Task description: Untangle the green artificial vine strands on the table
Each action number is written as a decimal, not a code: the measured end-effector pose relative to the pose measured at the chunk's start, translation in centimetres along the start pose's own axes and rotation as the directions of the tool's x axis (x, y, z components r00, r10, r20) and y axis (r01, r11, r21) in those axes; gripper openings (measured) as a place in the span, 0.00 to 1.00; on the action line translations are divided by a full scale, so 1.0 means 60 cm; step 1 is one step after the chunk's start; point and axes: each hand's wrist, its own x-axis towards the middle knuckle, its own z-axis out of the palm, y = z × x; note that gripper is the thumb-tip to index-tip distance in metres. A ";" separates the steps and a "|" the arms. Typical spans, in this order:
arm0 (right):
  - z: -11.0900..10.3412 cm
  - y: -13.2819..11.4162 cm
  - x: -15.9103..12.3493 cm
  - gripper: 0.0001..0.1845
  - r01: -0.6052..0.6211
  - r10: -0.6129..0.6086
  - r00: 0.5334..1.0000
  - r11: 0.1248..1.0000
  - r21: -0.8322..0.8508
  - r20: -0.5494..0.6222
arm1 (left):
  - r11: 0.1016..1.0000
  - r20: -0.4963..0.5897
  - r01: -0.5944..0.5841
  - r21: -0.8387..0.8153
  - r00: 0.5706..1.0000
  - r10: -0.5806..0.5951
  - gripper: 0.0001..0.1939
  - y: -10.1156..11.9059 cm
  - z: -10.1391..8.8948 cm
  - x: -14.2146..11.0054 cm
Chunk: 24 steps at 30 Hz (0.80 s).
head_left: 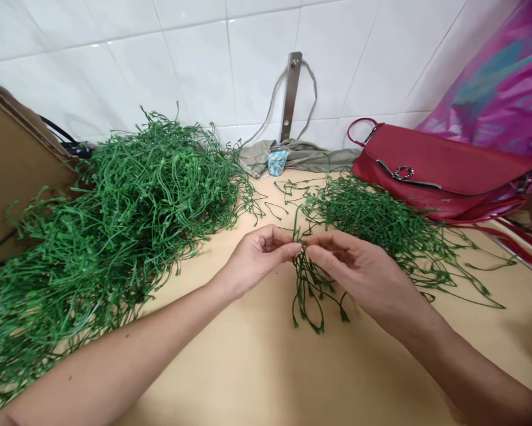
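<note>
Between my two hands hangs a small bunch of thin green artificial-looking stems [312,290], with bud-like tips drooping toward the table. My left hand [266,254] pinches the bunch near its top from the left side, thumb against fingers. From the right, my right hand [345,260] closes its thumb and fingertips on the same spot. Whatever detail lies right between the fingertips is too small to make out. A large heap of similar green stems [159,189] spreads on the left, and a smaller pile of them [372,213] lies just beyond my right hand.
Behind my hands, a small blue-and-white cup [277,161] stands by a grey cloth [323,157]. At the right rest a red handbag [443,163] and a purple plastic bag [492,89]. A cardboard box [21,165] stands left. A metal bracket [291,94] is on the tiled wall [194,77].
</note>
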 end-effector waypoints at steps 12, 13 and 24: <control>0.005 0.010 -0.004 0.06 0.071 -0.065 0.995 0.995 -0.071 0.081 | 0.940 0.003 0.041 0.338 0.999 -0.045 0.10 0.002 0.005 -0.013; 0.008 0.011 -0.006 0.05 0.100 -0.090 0.993 0.983 -0.153 0.073 | 0.929 -0.005 0.045 0.366 0.999 -0.046 0.10 0.000 0.005 -0.013; -0.008 -0.006 -0.010 0.18 0.142 -0.115 0.965 0.985 -0.102 0.236 | 0.937 0.301 -0.002 0.350 0.947 -0.110 0.14 0.026 -0.002 -0.021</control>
